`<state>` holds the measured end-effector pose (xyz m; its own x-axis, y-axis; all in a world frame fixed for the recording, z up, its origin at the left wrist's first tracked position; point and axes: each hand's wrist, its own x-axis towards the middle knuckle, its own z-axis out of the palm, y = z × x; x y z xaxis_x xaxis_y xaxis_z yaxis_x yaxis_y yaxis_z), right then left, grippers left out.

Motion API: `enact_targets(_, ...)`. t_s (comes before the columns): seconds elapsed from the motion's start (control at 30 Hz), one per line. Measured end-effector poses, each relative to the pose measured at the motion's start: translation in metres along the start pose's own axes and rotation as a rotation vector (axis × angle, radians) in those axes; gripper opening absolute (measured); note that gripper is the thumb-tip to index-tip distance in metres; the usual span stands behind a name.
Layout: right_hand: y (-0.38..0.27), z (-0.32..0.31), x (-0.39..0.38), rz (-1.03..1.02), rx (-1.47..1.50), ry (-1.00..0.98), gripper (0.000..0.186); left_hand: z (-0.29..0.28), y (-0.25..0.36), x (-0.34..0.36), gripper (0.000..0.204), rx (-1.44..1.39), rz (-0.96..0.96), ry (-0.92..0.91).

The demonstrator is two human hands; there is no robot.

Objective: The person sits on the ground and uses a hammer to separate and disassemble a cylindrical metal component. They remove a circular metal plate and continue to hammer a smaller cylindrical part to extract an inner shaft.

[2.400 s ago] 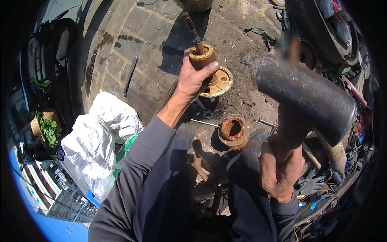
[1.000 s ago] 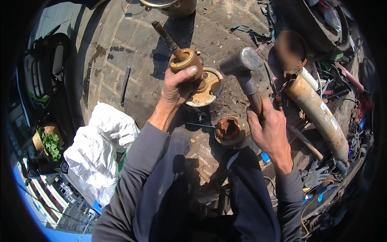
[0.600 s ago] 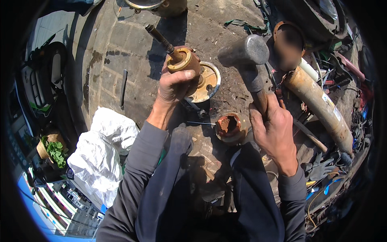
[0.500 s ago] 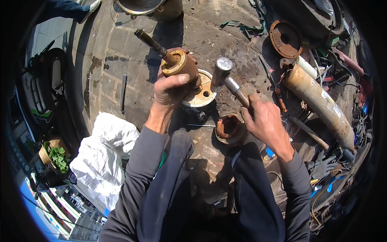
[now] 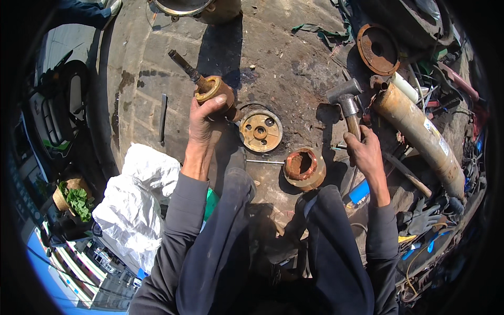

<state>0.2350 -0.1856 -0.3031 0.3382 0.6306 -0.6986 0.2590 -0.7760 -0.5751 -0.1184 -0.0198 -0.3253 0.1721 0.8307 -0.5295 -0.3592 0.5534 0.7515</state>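
Observation:
My left hand [image 5: 207,118] is wrapped round a rusty motor rotor [image 5: 214,90], a cylinder with a yellowish end ring. Its dark shaft points up and to the left. On the right, my right hand [image 5: 366,149] grips the wooden handle of a hammer [image 5: 344,92], whose steel head is raised away from the rotor. Between the hands a round metal end cover [image 5: 261,131] with several holes lies on the ground. Closer to my knees stands a short cylindrical motor part [image 5: 304,169] with a reddish-brown ring around its opening. A thin metal rod [image 5: 265,162] lies beside it.
A rusty pipe [image 5: 420,139], a rusty flange [image 5: 378,49] and a wooden handle [image 5: 408,176] lie right among clutter. A white sack [image 5: 137,202] rests left, near a flat bar [image 5: 163,118]. A large round housing [image 5: 220,11] stands at the far side; another person's leg [image 5: 86,13] shows far left.
My right hand has swung the hammer up and to the right, away from the rotor. The left hand has shifted left with the rotor, uncovering the end cover's middle.

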Motion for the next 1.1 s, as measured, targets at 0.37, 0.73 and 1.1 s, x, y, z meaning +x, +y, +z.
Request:
enact_targets(0.37,0.038,0.005,-0.010,-0.355,-0.632,0.392,0.037,-0.059,-0.003,-0.012,0.046,0.500,-0.009,0.286)
enact_targets(0.73,-0.036,0.140,0.032,-0.638,-0.510,-0.127,0.033,-0.085,-0.027,-0.018,0.066,1.435,0.094,0.528)
enact_targets(1.1,-0.044,0.158,0.047,-0.507,-0.457,-0.148,0.024,-0.105,-0.025,-0.015,0.061,1.425,0.263,0.423)
